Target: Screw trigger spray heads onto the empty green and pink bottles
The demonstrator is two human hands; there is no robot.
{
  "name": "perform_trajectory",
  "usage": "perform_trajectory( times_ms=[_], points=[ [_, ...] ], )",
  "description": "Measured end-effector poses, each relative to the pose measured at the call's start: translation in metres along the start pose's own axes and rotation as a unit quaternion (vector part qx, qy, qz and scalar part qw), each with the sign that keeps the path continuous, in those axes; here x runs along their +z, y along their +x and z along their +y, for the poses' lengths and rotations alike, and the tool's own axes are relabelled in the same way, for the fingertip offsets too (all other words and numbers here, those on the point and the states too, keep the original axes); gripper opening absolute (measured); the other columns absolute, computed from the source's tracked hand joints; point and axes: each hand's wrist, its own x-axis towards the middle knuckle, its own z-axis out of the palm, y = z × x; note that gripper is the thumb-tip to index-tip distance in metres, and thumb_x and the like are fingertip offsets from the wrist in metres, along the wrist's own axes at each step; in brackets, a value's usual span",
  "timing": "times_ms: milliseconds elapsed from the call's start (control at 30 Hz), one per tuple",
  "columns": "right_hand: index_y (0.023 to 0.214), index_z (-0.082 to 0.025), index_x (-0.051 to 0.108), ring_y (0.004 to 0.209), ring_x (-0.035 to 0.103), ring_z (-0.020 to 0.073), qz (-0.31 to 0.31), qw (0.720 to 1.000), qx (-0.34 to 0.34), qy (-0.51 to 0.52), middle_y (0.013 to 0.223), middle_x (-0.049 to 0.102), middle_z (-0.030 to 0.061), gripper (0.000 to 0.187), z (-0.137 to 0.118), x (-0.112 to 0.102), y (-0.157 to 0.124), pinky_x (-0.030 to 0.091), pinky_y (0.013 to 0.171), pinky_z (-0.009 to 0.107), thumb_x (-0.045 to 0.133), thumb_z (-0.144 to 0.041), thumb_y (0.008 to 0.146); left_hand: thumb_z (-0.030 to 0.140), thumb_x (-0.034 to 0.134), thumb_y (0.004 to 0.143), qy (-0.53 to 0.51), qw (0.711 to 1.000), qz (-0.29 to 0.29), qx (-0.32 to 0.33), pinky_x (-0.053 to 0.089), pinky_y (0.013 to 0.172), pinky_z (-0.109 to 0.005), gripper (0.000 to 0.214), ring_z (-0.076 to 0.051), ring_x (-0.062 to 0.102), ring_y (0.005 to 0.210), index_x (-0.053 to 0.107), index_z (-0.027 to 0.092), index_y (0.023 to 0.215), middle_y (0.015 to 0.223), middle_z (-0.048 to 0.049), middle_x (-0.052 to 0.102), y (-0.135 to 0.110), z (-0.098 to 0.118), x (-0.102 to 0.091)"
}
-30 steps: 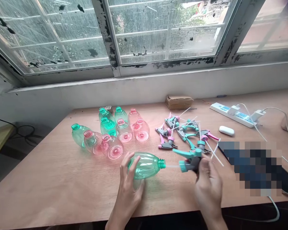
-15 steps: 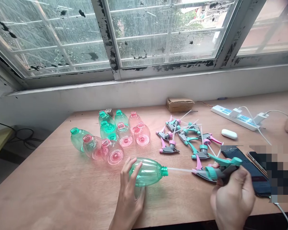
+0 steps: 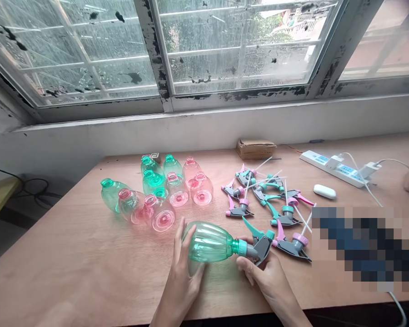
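Observation:
A clear green bottle (image 3: 213, 242) lies on its side on the wooden table (image 3: 71, 263), neck pointing right. My left hand (image 3: 186, 268) is wrapped around its base and holds it. A teal and grey spray head (image 3: 259, 243) sits against the bottle's neck, its tube inside the bottle. My right hand (image 3: 264, 272) grips that spray head from below with fingers closed around it.
Several empty green and pink bottles (image 3: 163, 190) are grouped behind my left hand. Several loose spray heads (image 3: 269, 200) with white tubes lie to the right. A power strip (image 3: 334, 165), a white case (image 3: 324, 191), a cardboard packet (image 3: 255, 148) and a blurred patch (image 3: 361, 245) lie further right.
My right hand has moved left and pushed the spray head's tube into the bottle, bringing the head up to the neck. My left hand has kept hold of the bottle.

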Motion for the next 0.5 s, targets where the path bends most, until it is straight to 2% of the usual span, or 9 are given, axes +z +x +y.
perform_trajectory(
  times_ms=[67,133,233,300,367,433,500],
  points=[
    [0.107,-0.016,0.079,0.045,0.045,0.0118,0.016,1.000,0.006,-0.007,0.058,0.059,-0.0042,0.047,-0.001,0.004,-0.001,0.041,0.046,0.025,0.091,-0.052,0.080,0.024,0.062,0.101,-0.015,1.000,-0.012,-0.009,0.031,0.128,-0.052,0.073,-0.032,0.019,0.164,0.026,0.044,0.162,0.179,-0.0052,0.013,0.000,-0.001,0.000],
    [0.101,-0.016,0.079,0.047,0.051,0.0136,0.032,0.999,0.017,-0.006,0.061,0.063,-0.0021,0.048,-0.003,0.007,-0.003,0.045,0.046,0.026,0.094,-0.052,0.075,0.035,0.067,0.099,-0.049,0.998,-0.017,-0.035,0.025,0.130,-0.055,0.081,-0.033,0.021,0.163,0.019,0.043,0.164,0.177,-0.0064,0.022,-0.001,-0.002,0.000],
    [0.097,-0.016,0.078,0.054,0.057,0.0158,0.024,1.000,0.016,-0.003,0.068,0.070,0.0008,0.046,-0.006,0.007,-0.004,0.050,0.051,0.027,0.098,-0.048,0.071,0.050,0.060,0.101,-0.127,0.986,-0.004,-0.109,0.020,0.131,-0.058,0.080,-0.031,0.025,0.162,0.013,0.038,0.166,0.173,-0.0088,0.033,-0.001,0.000,-0.002],
    [0.096,-0.016,0.077,0.055,0.058,0.0164,0.002,1.000,0.009,-0.003,0.066,0.069,0.0001,0.044,-0.009,0.004,-0.005,0.051,0.054,0.027,0.097,-0.048,0.073,0.054,0.056,0.102,-0.164,0.974,-0.012,-0.158,0.018,0.131,-0.057,0.079,-0.031,0.025,0.162,0.015,0.033,0.166,0.173,-0.0106,0.033,-0.001,0.001,-0.004],
    [0.096,-0.016,0.074,0.054,0.059,0.0168,-0.013,1.000,0.007,-0.002,0.062,0.067,-0.0009,0.044,-0.012,-0.001,-0.005,0.052,0.055,0.028,0.095,-0.049,0.075,0.057,0.060,0.099,-0.170,0.968,-0.029,-0.184,0.016,0.132,-0.057,0.085,-0.033,0.022,0.162,0.018,0.027,0.166,0.175,-0.0125,0.029,0.000,0.000,-0.005],
    [0.094,-0.016,0.072,0.054,0.061,0.0175,-0.019,1.000,0.005,-0.013,0.061,0.068,-0.0004,0.043,-0.014,-0.007,-0.004,0.052,0.057,0.028,0.093,-0.051,0.078,0.059,0.066,0.094,-0.148,0.972,-0.040,-0.180,0.019,0.131,-0.058,0.087,-0.036,0.026,0.161,0.027,0.026,0.164,0.172,-0.0139,0.034,0.001,0.000,-0.006],
    [0.090,-0.017,0.071,0.054,0.063,0.0183,-0.020,0.999,0.002,-0.037,0.060,0.069,0.0004,0.041,-0.015,-0.014,-0.004,0.052,0.058,0.029,0.089,-0.053,0.082,0.057,0.074,0.089,-0.122,0.978,-0.036,-0.163,0.026,0.129,-0.059,0.085,-0.038,0.034,0.157,0.038,0.028,0.160,0.165,-0.0124,0.045,0.003,0.001,-0.007]
  ],
)
